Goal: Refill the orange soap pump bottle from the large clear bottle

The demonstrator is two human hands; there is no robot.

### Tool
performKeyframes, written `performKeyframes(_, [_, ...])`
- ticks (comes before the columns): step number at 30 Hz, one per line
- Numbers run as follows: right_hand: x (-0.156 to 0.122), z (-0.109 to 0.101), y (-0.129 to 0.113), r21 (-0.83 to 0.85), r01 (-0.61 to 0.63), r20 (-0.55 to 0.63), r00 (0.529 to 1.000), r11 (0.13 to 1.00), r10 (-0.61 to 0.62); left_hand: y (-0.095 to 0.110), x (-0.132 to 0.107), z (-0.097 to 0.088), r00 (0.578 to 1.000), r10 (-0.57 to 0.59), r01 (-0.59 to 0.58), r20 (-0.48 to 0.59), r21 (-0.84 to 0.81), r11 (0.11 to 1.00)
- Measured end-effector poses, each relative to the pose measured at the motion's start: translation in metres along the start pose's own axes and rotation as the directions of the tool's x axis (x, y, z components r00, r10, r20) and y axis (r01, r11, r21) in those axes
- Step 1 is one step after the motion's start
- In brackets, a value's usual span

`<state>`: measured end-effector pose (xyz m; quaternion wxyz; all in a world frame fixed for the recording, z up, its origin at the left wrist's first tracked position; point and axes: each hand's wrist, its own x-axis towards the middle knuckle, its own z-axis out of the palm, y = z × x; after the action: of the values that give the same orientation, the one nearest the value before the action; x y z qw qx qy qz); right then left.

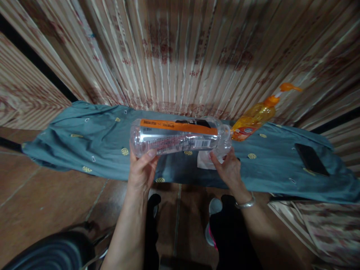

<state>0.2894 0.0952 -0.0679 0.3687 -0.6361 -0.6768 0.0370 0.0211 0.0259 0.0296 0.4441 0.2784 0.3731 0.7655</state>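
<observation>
A large clear plastic bottle (177, 140) with an orange, grey and black label lies sideways in the air between my hands. My left hand (143, 167) grips its broad base end, thumb on the near side. At the other end, my right hand (229, 167) has its fingers around the clear plastic at the bottle's neck; whether a separate clear piece is there I cannot tell. Just past the neck stands a yellow pump bottle (254, 118) with an orange pump head. Partly behind my right hand is a white tissue-like sheet (204, 161).
A teal patterned cloth (107, 150) covers the narrow table. Towards its right end lies a black phone (311, 159). Behind the table hangs a pleated, printed curtain (180, 56). A dark round stool-like seat (53, 251) is on the floor at lower left.
</observation>
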Motion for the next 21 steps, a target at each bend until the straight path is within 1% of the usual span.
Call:
performKeyframes(6, [0.0005, -0.0009, -0.0008, -0.014, -0.001, -0.010, 1.000, 1.000, 0.001, 0.0006, 0.0003, 0.0008, 1.000, 0.000, 0.000, -0.003, 0.013, 1.000])
performKeyframes(12, [0.0009, -0.0011, -0.0005, -0.002, 0.002, 0.004, 1.000, 1.000, -0.002, 0.0011, -0.0003, 0.0023, 1.000, -0.001, 0.001, -0.008, 0.027, 1.000])
performKeyframes(21, [-0.0001, -0.0002, 0.0010, 0.014, 0.021, -0.013, 1.000, 1.000, -0.021, 0.0001, -0.0009, 0.0041, 1.000, -0.002, 0.002, -0.025, 0.002, 1.000])
